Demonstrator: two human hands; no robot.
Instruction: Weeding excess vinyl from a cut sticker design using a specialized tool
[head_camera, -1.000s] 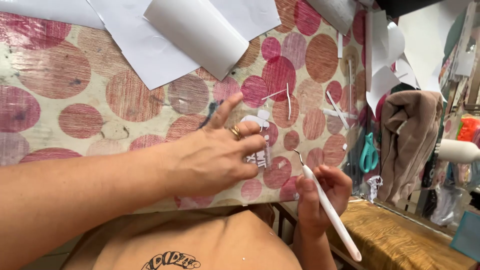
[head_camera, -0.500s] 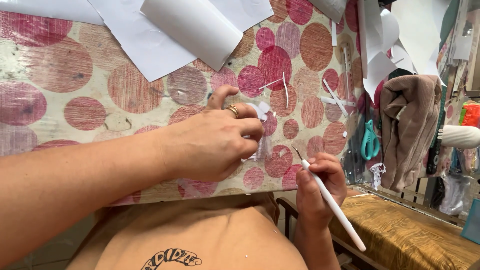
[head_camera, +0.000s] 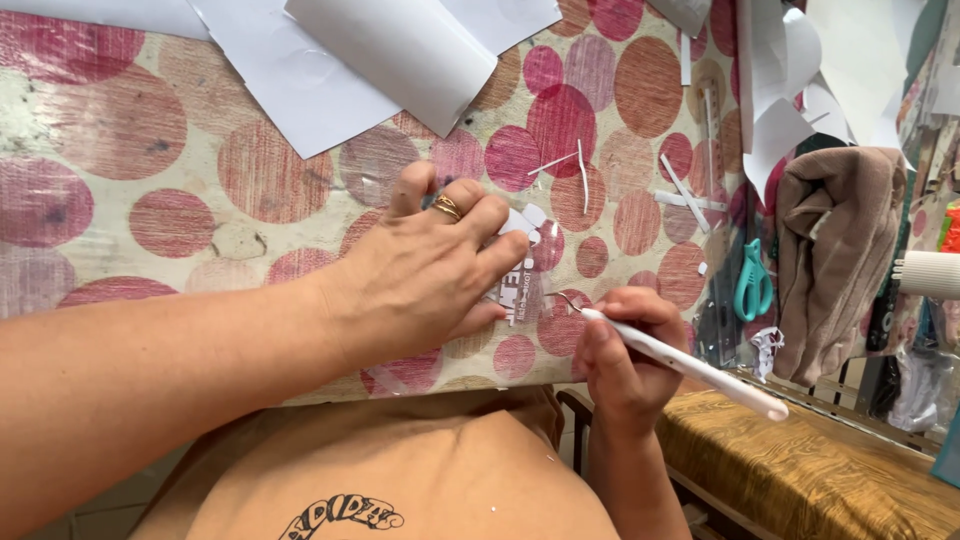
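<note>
My left hand (head_camera: 430, 270) lies flat on the dotted tablecloth (head_camera: 150, 170), fingers pressing down a clear sheet with white cut-out shapes (head_camera: 520, 285). A gold ring sits on one finger. My right hand (head_camera: 625, 350) grips a white pen-like tool with a thin hooked metal tip (head_camera: 680, 362). The tip rests at the sheet's right edge, just beside my left fingertips. Most of the sheet is hidden under my left palm.
White paper sheets (head_camera: 400, 50) lie at the table's far side, thin white strips (head_camera: 585, 175) to the right. Teal scissors (head_camera: 752, 282) and a brown cloth (head_camera: 835, 240) hang past the table edge. A wooden bench (head_camera: 820, 470) stands below right.
My left hand's fingers spread flatter over the sheet. My right hand rose and brought the tool's tip up to the sheet's edge.
</note>
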